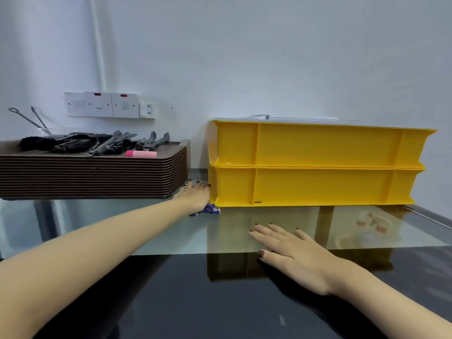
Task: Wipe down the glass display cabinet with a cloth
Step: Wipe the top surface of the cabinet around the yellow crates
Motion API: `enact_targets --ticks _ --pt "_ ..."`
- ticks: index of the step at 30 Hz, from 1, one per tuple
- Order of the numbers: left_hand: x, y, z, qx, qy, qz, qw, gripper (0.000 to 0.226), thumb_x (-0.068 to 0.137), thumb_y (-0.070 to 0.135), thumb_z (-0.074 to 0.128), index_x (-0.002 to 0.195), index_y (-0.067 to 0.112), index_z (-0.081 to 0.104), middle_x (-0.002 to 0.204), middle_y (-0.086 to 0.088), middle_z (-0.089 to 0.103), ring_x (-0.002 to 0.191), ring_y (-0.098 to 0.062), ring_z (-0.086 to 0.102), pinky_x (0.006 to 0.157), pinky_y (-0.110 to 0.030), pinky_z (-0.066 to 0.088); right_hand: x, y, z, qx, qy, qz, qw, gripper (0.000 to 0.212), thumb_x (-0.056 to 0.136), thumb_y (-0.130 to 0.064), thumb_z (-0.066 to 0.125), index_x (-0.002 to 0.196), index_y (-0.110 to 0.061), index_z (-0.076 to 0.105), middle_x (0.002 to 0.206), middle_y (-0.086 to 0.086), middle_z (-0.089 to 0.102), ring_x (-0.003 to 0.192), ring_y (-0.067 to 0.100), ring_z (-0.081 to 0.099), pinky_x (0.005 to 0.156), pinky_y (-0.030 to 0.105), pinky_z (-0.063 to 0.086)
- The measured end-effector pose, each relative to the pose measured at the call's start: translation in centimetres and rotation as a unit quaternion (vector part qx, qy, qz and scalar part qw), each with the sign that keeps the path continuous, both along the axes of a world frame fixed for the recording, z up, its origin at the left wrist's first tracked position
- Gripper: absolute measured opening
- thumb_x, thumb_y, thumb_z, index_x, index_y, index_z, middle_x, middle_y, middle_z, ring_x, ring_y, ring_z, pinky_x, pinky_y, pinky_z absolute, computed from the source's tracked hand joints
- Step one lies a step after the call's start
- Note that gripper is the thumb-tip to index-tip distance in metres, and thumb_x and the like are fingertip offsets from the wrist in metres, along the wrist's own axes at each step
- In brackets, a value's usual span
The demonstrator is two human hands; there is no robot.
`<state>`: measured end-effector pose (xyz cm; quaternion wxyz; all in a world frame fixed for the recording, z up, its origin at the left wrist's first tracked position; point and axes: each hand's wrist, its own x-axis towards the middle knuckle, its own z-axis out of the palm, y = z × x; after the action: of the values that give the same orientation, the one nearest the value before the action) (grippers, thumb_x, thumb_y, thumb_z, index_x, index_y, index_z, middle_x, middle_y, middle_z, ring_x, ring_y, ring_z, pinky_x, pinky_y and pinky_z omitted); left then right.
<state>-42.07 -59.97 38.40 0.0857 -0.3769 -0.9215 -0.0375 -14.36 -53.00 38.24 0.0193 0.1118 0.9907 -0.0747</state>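
Observation:
The glass top of the display cabinet (151, 231) stretches across the lower half of the view. My left hand (197, 195) reaches far forward into the gap between the tray stack and the yellow crates, pressing down on a blue-and-white cloth (208, 210) that peeks out under its palm. My right hand (286, 250) lies flat on the glass nearer to me, fingers spread, holding nothing.
Two stacked yellow crates (315, 165) stand on the glass at the right. A stack of several brown trays (93, 177) sits at the left, with black tongs (97, 143) and a pink item (141, 153) on top. Wall sockets (110, 105) are behind.

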Motion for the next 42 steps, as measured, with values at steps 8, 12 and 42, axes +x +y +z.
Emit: enact_targets --ticks 8,12,42 --pt "-5.5 4.4 0.7 0.054 -0.069 -0.009 0.996 0.043 0.101 0.006 0.018 0.143 0.003 0.023 0.151 -0.020 0.022 0.140 -0.042 0.011 0.113 -0.050 0.011 -0.2 0.2 0.2 -0.038 0.010 -0.005 0.999 0.049 0.099 -0.050 0.022 0.146 -0.048 0.011 0.153 -0.029 -0.001 0.142 -0.004 -0.007 0.115 0.040 -0.007" --pt "-6.1 4.5 0.8 0.077 -0.042 -0.030 0.996 0.034 0.100 0.005 0.024 0.132 0.002 0.037 0.139 -0.022 0.039 0.129 -0.041 0.034 0.104 -0.047 0.028 -0.2 0.2 0.4 -0.044 0.016 -0.008 0.999 0.048 0.099 -0.050 0.024 0.146 -0.047 0.014 0.153 -0.029 0.002 0.142 -0.005 -0.005 0.115 0.039 -0.006" --pt "-5.5 2.6 -1.3 -0.038 0.079 -0.084 0.993 0.032 0.095 0.001 0.030 0.124 -0.004 0.042 0.142 -0.025 0.034 0.133 -0.037 0.032 0.110 -0.044 0.028 -0.2 0.2 0.2 -0.031 0.010 -0.007 0.999 0.049 0.099 -0.051 0.021 0.147 -0.047 0.012 0.154 -0.029 0.000 0.142 -0.004 -0.006 0.115 0.038 -0.007"
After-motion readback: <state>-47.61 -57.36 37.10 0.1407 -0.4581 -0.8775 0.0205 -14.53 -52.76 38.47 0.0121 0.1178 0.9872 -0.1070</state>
